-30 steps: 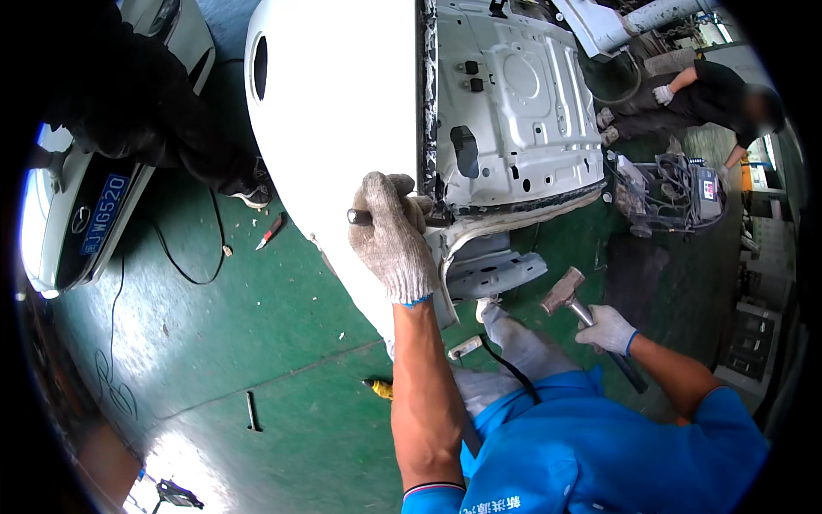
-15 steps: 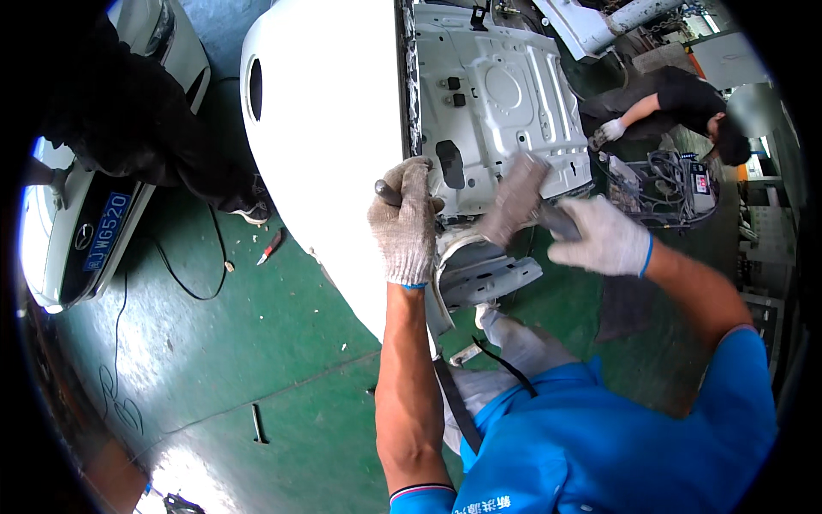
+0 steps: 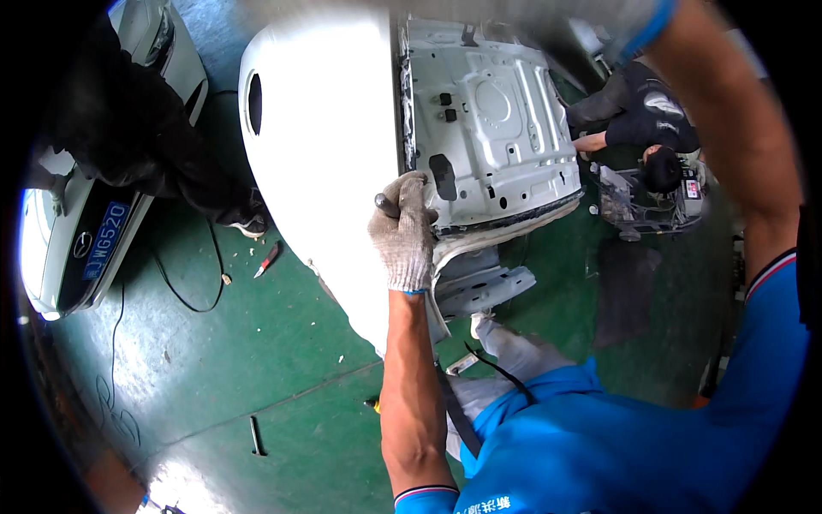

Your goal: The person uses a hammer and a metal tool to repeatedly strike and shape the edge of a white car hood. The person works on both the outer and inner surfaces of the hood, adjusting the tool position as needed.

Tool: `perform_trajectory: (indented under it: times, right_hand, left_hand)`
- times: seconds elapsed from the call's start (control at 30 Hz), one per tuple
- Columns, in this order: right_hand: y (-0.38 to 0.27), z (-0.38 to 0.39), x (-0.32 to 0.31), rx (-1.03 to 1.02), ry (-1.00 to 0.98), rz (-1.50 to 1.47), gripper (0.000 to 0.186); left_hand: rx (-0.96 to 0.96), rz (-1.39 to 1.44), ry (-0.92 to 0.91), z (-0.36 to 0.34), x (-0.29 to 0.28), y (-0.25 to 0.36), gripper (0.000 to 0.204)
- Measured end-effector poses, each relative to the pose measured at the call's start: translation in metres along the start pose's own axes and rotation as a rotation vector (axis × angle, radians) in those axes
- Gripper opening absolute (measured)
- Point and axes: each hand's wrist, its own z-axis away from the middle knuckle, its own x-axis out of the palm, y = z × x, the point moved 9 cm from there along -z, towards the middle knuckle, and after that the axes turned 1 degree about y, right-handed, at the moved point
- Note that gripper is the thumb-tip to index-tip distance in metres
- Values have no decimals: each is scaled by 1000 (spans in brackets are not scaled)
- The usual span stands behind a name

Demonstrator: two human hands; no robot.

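My gloved left hand (image 3: pixel 402 231) is closed round a short metal rod (image 3: pixel 386 206), its blunt end showing beside the thumb. It rests at the edge where the white body panel (image 3: pixel 334 128) meets the bare pale floor pan (image 3: pixel 492 111) of a car. What the rod's other end touches is hidden by the hand. High at the top edge my gloved right hand (image 3: pixel 591 19) is raised and smeared by motion. A blurred hammer (image 3: pixel 317 8) is with it, swung up close to the camera.
Dark-clothed person (image 3: pixel 145 128) stands at left by another white car (image 3: pixel 90 231). Right, a person (image 3: pixel 655 120) bends over a wheeled machine (image 3: pixel 651 201). On the green floor lie a red-handled knife (image 3: pixel 268 259), a hammer-like tool (image 3: pixel 257 437) and a black cable (image 3: pixel 184 295).
My right hand has swung the hammer up from beside my left hand to the top of the view. My left hand stays nearly still. The person at right has bent over the machine.
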Motion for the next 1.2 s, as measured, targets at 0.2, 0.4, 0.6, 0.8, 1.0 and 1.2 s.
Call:
perform_trajectory:
  times: [0.2, 0.4, 0.6, 0.8, 1.0, 1.2]
  right_hand:
    - [34, 44, 46, 139, -131, -132, 27]
    - [28, 121, 102, 404, 91, -952, 28]
    - [-47, 240, 229, 948, -513, -1309, 30]
    - [-116, 333, 302, 946, -813, -1182, 31]
    - [-147, 363, 328, 855, -922, -1069, 35]
    - [-143, 346, 324, 830, -901, -1096, 34]
  left_hand:
    - [122, 34, 69, 22, -16, -3, 29]
    - [203, 378, 449, 81, -131, 8, 28]
    - [153, 552, 465, 88, -120, -27, 26]
    - [158, 577, 638, 90, -113, -47, 29]
    - [61, 683, 778, 93, -118, -69, 18]
    - [30, 454, 599, 99, -122, -81, 20]
